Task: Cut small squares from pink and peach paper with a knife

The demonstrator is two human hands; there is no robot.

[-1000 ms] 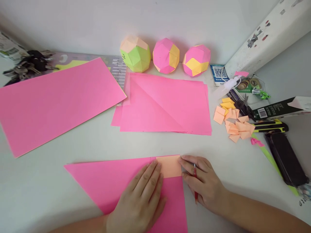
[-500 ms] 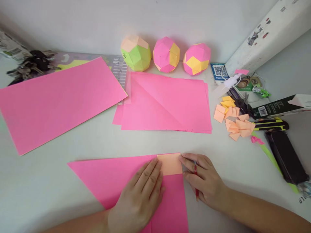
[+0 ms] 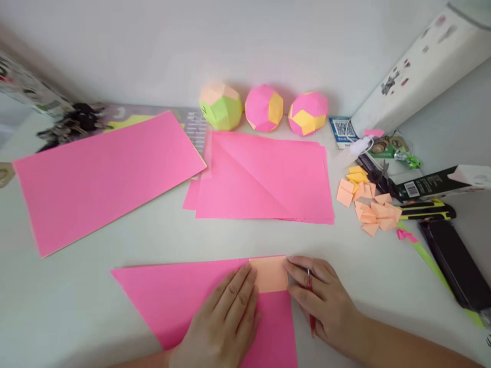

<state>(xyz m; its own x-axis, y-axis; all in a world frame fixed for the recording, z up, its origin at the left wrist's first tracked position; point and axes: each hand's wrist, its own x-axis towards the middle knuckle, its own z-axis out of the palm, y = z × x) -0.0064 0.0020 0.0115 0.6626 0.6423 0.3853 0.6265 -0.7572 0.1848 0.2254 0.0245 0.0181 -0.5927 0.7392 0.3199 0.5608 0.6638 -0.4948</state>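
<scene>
Pink folded paper sheet (image 3: 172,291): lower edge ran off the frame; its middle lay under the left hand (image 3: 226,327).
Slim red pen (image 3: 309,278): mostly covered by the right hand (image 3: 326,301).
Dark bunch of keys (image 3: 72,125): blurred.
Blue-bordered QR-code card (image 3: 339,130): print was too small to read.

The head tips up a little, so the whole view shifts. More of the white wall (image 3: 153,41) shows at the top. The three paper balls (image 3: 264,107) at the back edge of the table (image 3: 76,306) now sit lower in the picture and look a bit smaller. The keys (image 3: 76,122) near the back left corner sit lower too and look blurry. A small tan thing (image 3: 5,175) peeks in at the left edge. The folded pink paper (image 3: 184,296), the left hand (image 3: 222,317) and the right hand (image 3: 326,301) with its red pen (image 3: 309,278) sit a little lower, and less of both arms shows.
</scene>
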